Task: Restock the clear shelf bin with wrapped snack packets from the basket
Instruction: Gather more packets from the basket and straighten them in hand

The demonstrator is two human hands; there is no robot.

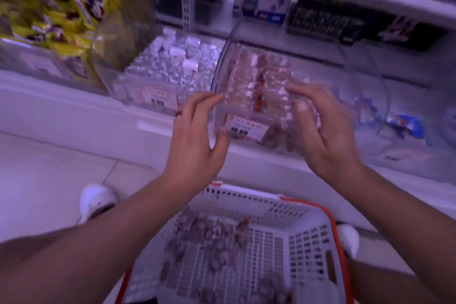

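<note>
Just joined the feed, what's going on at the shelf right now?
A person is restocking. Both hands are up at the clear shelf bin, left hand and right hand on either side of a row of wrapped snack packets, fingers spread; the blur hides any grip. More packets lie in the white basket below.

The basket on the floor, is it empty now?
Not empty. The basket still holds scattered wrapped packets lying on its slotted bottom.

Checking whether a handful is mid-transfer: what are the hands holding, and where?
Both the left hand and right hand flank a row of snack packets over the clear bin; blur hides any actual grip.
</note>
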